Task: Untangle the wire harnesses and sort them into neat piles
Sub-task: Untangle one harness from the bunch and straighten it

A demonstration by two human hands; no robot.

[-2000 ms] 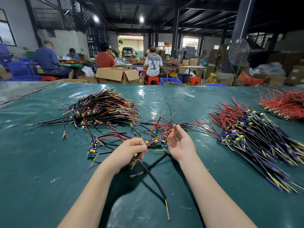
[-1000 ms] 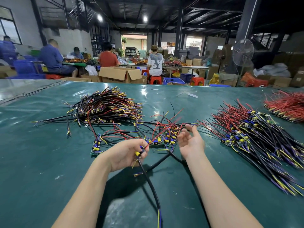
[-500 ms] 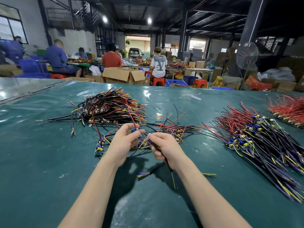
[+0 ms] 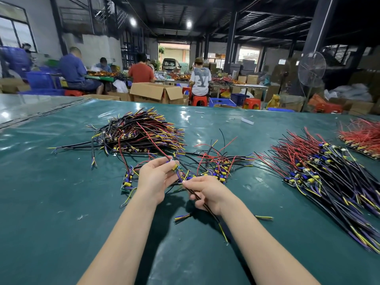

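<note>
Now the left hand (image 4: 153, 177): we pinch the board end of one harness (image 4: 175, 167) between thumb and curled fingers, lifted off the table (image 4: 61, 202). We judge it is held up so its wires hang free of the rest.
Right hand (image 4: 207, 192): fingers are closed round a black lead (image 4: 198, 199) that seems to belong to that harness, with the thumb tip pressing it near the board. The lead runs out under our wrist to a yellow-tipped end. The grip sits close to the left hand, likely so the lead can be drawn straight.
Tangle (image 4: 218, 165): just beyond both hands, red and black wires cross over small boards. Whether the held harness is caught in it, we cannot tell.
Left pile (image 4: 141, 130): far left, mixed wires with the ends fanned one way.
Right pile (image 4: 320, 171): well to the right, boards lined along one edge — like kept with like, we suppose.
Red pile (image 4: 362, 136): at the far right edge.
Stage: the tangle is only partly cleared, we judge.
</note>
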